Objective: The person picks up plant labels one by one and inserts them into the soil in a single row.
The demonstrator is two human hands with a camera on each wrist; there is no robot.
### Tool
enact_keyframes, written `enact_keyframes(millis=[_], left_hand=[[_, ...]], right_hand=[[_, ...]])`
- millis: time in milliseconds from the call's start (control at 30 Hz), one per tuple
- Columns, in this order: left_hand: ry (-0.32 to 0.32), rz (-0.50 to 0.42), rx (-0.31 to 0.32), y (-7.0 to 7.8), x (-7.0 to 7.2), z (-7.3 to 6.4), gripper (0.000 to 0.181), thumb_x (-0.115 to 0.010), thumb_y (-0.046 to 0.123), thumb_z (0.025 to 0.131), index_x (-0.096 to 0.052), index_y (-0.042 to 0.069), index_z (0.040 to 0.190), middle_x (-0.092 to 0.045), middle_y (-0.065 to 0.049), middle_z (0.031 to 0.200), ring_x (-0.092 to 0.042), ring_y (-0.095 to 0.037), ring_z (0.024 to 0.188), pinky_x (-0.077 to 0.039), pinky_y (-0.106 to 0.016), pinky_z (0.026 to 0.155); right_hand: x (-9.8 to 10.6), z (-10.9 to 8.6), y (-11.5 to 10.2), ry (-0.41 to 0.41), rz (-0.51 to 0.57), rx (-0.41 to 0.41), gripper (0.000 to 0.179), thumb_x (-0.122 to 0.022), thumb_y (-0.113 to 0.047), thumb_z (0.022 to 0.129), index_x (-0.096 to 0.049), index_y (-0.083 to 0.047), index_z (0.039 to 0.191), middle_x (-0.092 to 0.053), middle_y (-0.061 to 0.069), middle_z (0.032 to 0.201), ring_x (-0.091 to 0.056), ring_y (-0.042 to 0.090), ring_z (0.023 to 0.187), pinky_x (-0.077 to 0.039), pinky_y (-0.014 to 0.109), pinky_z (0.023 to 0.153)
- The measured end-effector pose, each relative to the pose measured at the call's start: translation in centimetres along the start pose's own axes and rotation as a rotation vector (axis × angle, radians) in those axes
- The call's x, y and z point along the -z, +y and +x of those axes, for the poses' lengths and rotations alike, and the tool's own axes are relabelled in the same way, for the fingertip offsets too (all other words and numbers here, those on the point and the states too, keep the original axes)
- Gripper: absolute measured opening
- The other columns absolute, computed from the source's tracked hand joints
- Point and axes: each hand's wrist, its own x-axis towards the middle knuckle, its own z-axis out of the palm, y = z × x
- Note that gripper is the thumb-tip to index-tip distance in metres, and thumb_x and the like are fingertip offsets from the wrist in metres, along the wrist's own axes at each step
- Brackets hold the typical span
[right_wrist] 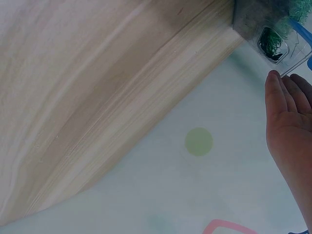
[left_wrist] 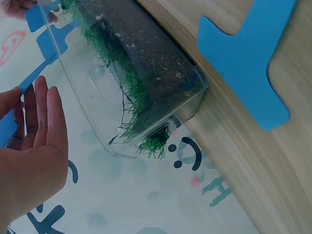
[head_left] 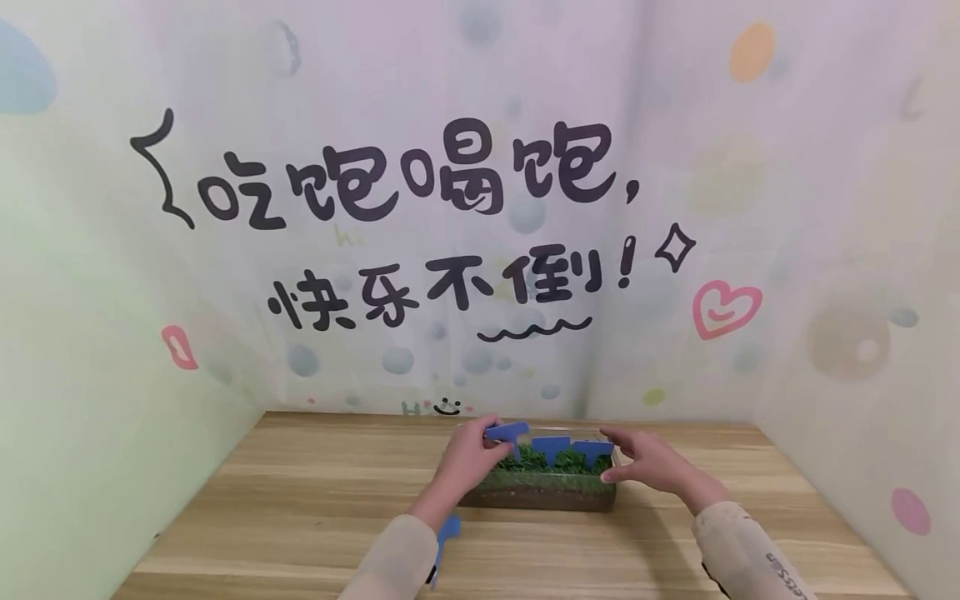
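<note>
A clear plastic planter box holds dark soil and green grass. Between thumb and fingers, my left hand pinches a blue T-shaped plant label over the left part of the box. Two more blue labels, a middle one and a right one, stand upright in the grass. My right hand is at the box's right end, its fingers extended by the rim in the right wrist view. Whether it presses the wall I cannot tell.
Another blue T-shaped label lies on the wooden table, close to the left forearm. Behind the table hangs a pale printed backdrop with dark lettering. An opening in the box's end wall shows grass.
</note>
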Motion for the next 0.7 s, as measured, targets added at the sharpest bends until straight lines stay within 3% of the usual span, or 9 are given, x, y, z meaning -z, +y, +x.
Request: enact_keyframes(millis=[200, 433, 700], left_hand=[[0.009, 0.08, 0.02, -0.8, -0.5, 0.8, 0.006, -0.07, 0.015, 0.093, -0.068, 0.01, 0.095, -0.073, -0.009, 0.091, -0.063, -0.011, 0.071, -0.048, -0.026, 0.059], [0.01, 0.242, 0.04, -1.5, -1.1, 1.7, 0.009, -0.071, 0.016, 0.093, -0.071, 0.012, 0.101, -0.074, -0.009, 0.095, -0.066, -0.015, 0.075, -0.05, -0.028, 0.06], [-0.013, 0.353, 0.125, -1.9, -1.7, 2.3, 0.003, -0.072, 0.02, 0.092, -0.071, 0.017, 0.094, -0.071, -0.004, 0.089, -0.056, -0.015, 0.069, -0.044, -0.03, 0.054]], right_hand=[[-0.1, 0.0, 0.0, 0.001, 0.001, -0.006, 0.082, -0.08, -0.03, 0.084, -0.043, 0.008, 0.146, -0.044, 0.035, 0.147, -0.05, 0.053, 0.129, -0.046, 0.057, 0.104], [0.0, 0.0, 0.0, 0.001, 0.007, -0.014, 0.082, -0.081, -0.03, 0.084, -0.043, 0.007, 0.146, -0.044, 0.034, 0.147, -0.05, 0.053, 0.129, -0.045, 0.057, 0.104], [0.0, 0.1, 0.2, -0.006, 0.016, 0.001, 0.082, -0.08, -0.029, 0.084, -0.042, 0.008, 0.146, -0.043, 0.035, 0.147, -0.049, 0.053, 0.131, -0.045, 0.057, 0.105]])
